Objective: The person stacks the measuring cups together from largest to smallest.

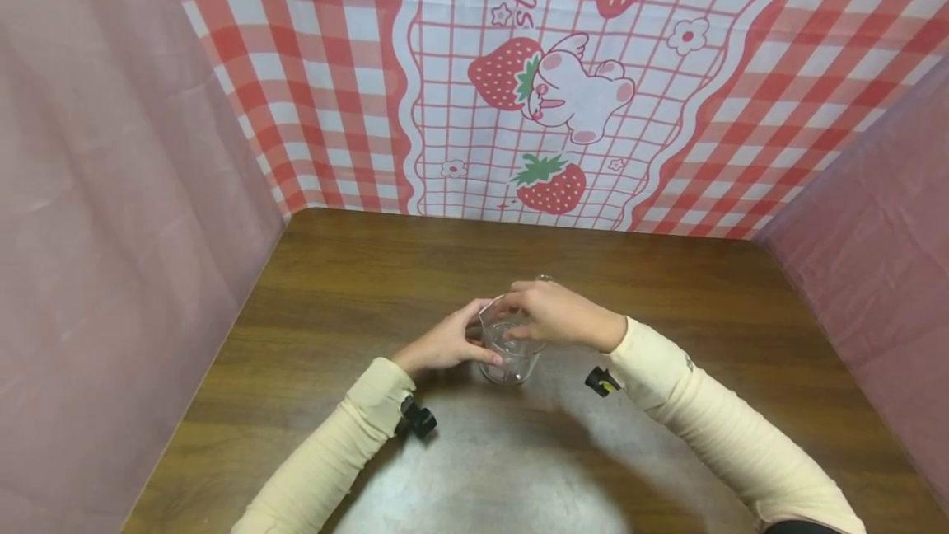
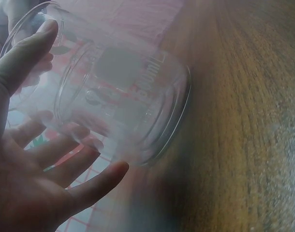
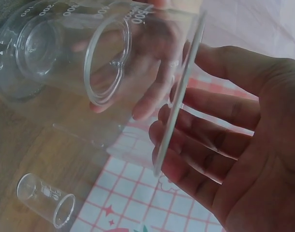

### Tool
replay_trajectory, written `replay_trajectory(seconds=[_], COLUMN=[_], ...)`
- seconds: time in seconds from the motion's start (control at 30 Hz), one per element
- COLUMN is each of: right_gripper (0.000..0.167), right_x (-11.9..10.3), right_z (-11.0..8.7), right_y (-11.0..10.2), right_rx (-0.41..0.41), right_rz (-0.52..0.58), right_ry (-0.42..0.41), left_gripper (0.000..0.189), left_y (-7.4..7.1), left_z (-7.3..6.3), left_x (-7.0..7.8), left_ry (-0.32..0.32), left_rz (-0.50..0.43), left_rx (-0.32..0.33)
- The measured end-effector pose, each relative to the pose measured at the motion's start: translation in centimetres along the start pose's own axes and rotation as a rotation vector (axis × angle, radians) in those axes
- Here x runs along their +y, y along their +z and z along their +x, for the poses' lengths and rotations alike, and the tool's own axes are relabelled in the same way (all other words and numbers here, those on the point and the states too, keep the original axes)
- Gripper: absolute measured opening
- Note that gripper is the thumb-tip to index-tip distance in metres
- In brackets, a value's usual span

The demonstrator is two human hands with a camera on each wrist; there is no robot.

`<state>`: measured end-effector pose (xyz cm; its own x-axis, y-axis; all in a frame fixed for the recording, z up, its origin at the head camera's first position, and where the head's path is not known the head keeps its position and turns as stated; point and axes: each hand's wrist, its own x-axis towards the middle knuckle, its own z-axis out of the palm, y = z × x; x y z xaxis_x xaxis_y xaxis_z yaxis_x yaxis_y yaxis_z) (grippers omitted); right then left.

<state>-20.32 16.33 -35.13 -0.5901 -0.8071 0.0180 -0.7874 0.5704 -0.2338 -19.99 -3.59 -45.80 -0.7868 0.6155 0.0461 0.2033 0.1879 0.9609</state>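
Observation:
A large clear glass beaker point(image 1: 511, 369) with white volume marks stands on the table between both hands. Inside it is a smaller glass beaker, whose rim point(image 3: 88, 72) shows through the wall in the right wrist view. My left hand point(image 1: 445, 343) holds the large beaker from the left, thumb on one side and fingers round the other. At the mouth, my right hand point(image 1: 556, 313) has its loosely bent fingertips just within the large beaker's rim point(image 3: 179, 104). They are apart from the inner beaker.
A tiny glass beaker point(image 3: 46, 199) is on the wooden table point(image 1: 356, 270) beyond the large one, mostly hidden by the right hand in the head view. A strawberry-print cloth point(image 1: 445, 105) hangs at the back, with pink curtains point(image 1: 111, 229) at the sides.

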Motion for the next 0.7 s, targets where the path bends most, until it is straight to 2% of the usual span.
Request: replay_trajectory(seconds=[0.27, 0.53, 0.7], right_gripper=[0.029, 0.025, 0.024], right_x=[0.0, 0.3, 0.6], right_z=[0.0, 0.0, -0.1], right_y=[-0.7, -1.4, -1.4], right_rx=[0.031, 0.121, 0.161], right_rz=[0.023, -0.023, -0.027], right_ry=[0.046, 0.033, 0.059], left_gripper=[0.081, 0.080, 0.079], left_y=[0.0, 0.0, 0.1], left_z=[0.1, 0.1, 0.1], left_x=[0.0, 0.1, -0.1], left_ry=[-0.013, -0.003, -0.012], left_rz=[0.002, 0.009, -0.017], left_rx=[0.000, 0.000, -0.004])
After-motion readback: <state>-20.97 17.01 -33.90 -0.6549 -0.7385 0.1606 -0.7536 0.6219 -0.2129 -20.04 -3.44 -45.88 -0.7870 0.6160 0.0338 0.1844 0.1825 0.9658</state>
